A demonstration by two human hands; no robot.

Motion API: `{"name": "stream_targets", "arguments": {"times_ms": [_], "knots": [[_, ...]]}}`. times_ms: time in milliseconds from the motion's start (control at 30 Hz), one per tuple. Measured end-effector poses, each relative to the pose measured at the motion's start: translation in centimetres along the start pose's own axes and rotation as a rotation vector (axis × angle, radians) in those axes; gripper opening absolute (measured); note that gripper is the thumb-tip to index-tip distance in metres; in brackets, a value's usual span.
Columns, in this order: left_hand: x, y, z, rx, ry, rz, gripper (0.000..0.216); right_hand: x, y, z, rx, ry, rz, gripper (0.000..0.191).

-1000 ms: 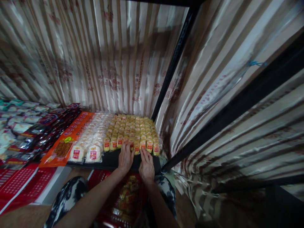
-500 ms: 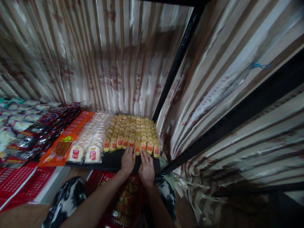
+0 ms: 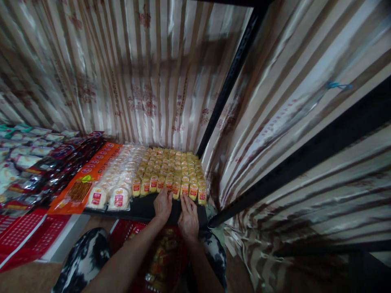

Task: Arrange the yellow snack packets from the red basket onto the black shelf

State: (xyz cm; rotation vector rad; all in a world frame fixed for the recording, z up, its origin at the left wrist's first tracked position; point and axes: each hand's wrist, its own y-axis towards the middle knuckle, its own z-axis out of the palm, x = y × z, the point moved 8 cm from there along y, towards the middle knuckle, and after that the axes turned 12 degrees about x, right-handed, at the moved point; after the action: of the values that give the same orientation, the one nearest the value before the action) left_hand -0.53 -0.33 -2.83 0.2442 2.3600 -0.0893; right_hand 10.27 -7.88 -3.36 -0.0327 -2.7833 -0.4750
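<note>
Rows of small yellow wrapped snack packs (image 3: 184,188) with red labels stand on a black shelf (image 3: 143,207). My left hand (image 3: 163,206) is at the front row, its fingers curled in against the lower edge of a pack near the middle. Whether anything is pinched in those fingers is hidden. My right hand (image 3: 188,216) lies beside it with fingers stretched forward, the tips at the foot of the front packs. Below my forearms, a red basket (image 3: 122,231) between my knees holds more yellow packs.
White round wrapped cakes (image 3: 118,198) stand left of the yellow packs, then an orange snack bag (image 3: 80,191) and dark red packets (image 3: 49,175). Another red basket (image 3: 36,236) is at the lower left. Black posts (image 3: 227,85) and striped curtains (image 3: 146,81) enclose the shelf's back and right.
My left hand has drawn back slightly and its fingers have curled in. The right hand has hardly moved. Front packs near the middle have shifted a little and stand more evenly.
</note>
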Motion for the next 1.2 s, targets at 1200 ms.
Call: {"name": "stream_targets", "arguments": {"times_ms": [1200], "knots": [[1.1, -8.8, -1.1, 0.136, -0.099, 0.371, 0.026, 1.3, -1.1, -1.5, 0.027, 0.292, -0.08, 0.041]]}}
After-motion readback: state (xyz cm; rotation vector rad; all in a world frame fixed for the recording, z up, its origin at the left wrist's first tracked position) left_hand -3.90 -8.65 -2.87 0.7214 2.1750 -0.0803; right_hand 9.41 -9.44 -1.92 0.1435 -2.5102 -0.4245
